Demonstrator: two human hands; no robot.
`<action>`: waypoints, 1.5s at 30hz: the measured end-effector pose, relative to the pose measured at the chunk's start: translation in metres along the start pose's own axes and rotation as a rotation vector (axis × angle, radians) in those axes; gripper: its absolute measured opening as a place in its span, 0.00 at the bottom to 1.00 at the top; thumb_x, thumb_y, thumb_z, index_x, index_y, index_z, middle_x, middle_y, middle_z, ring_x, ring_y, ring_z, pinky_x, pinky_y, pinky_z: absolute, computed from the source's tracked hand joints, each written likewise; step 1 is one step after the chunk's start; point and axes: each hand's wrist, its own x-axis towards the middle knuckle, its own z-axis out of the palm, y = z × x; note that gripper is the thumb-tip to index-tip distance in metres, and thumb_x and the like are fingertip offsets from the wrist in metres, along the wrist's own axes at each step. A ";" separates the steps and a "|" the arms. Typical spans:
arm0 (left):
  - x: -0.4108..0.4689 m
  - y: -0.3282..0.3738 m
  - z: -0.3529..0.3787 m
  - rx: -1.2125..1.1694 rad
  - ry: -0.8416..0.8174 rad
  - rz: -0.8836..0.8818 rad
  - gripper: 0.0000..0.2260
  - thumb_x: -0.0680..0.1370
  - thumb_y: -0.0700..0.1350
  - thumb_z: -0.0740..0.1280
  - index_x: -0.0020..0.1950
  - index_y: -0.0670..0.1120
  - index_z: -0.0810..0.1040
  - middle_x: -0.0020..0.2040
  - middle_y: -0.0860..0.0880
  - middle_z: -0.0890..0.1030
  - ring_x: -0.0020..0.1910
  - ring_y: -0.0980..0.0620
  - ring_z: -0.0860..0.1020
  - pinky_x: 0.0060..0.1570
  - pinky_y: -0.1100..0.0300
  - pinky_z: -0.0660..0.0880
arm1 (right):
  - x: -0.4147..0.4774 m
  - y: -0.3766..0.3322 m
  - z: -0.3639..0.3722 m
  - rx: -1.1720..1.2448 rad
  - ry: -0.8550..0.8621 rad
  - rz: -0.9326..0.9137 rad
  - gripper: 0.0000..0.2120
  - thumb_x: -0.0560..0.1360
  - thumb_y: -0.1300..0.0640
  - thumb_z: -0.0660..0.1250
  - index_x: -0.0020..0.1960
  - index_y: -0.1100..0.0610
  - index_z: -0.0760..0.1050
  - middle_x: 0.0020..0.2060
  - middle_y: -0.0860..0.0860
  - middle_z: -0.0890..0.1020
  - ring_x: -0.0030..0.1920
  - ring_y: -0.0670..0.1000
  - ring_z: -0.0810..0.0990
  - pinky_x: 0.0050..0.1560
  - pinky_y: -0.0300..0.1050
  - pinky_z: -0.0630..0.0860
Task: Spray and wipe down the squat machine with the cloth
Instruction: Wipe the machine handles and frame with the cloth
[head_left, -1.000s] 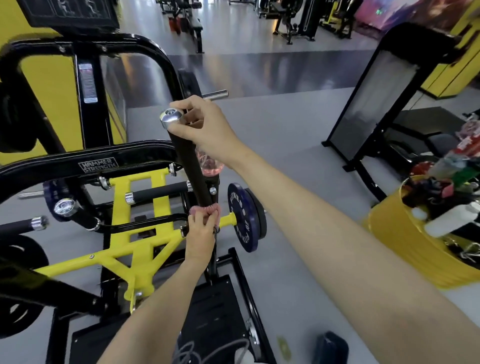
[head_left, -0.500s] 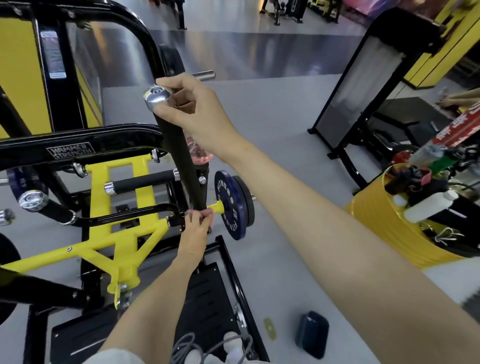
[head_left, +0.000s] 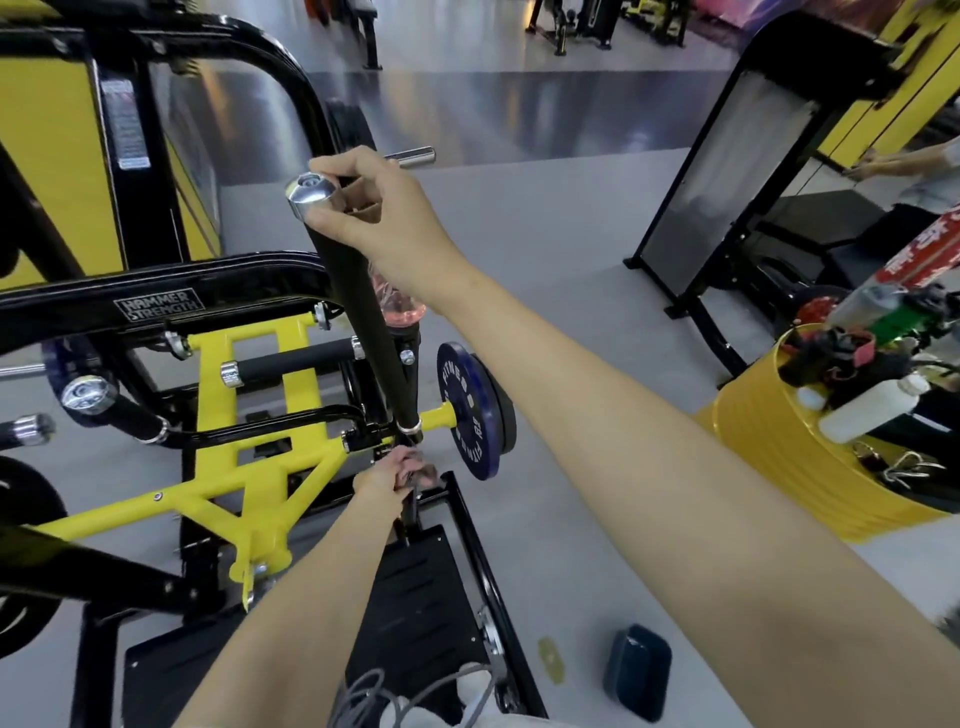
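Observation:
The squat machine (head_left: 249, 478) has a yellow and black frame and a long black handle (head_left: 363, 322) with a chrome cap. My right hand (head_left: 384, 223) is at the handle's top. It holds a clear pinkish spray bottle (head_left: 400, 306) behind the bar, with thumb and forefinger against the handle just under the cap. My left hand (head_left: 395, 475) grips a pinkish cloth (head_left: 423, 473) against the black post just below the handle's lower chrome collar. Most of the cloth is hidden in my fingers.
A blue weight plate (head_left: 470, 410) sits on the yellow peg right of my left hand. A yellow drum (head_left: 810, 467) full of bottles and tools stands at right. A dark pouch (head_left: 639, 670) lies on the grey floor. A black bench frame (head_left: 727, 171) stands behind.
My left hand has slid the cloth down the handle, from its lower part to the post under the chrome collar. My right hand stays at the handle's top.

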 end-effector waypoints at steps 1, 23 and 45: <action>-0.002 0.007 0.003 -0.062 -0.011 0.022 0.08 0.81 0.36 0.61 0.44 0.37 0.77 0.23 0.47 0.78 0.20 0.55 0.74 0.31 0.61 0.79 | 0.000 0.000 0.000 -0.002 0.003 0.001 0.17 0.73 0.60 0.72 0.60 0.61 0.75 0.45 0.45 0.78 0.47 0.46 0.77 0.57 0.49 0.76; -0.121 0.086 0.019 -0.484 -0.214 0.248 0.10 0.81 0.30 0.54 0.52 0.33 0.74 0.45 0.41 0.82 0.56 0.45 0.77 0.64 0.53 0.72 | -0.004 -0.007 -0.004 0.039 -0.085 0.045 0.14 0.74 0.56 0.71 0.58 0.55 0.75 0.42 0.43 0.77 0.48 0.45 0.76 0.57 0.45 0.73; -0.261 0.174 -0.017 -0.325 0.007 0.882 0.12 0.78 0.32 0.61 0.58 0.44 0.73 0.51 0.44 0.80 0.47 0.48 0.80 0.42 0.55 0.78 | -0.011 -0.032 -0.028 0.135 -0.229 0.157 0.18 0.81 0.50 0.58 0.67 0.57 0.73 0.63 0.53 0.75 0.67 0.51 0.62 0.49 0.36 0.57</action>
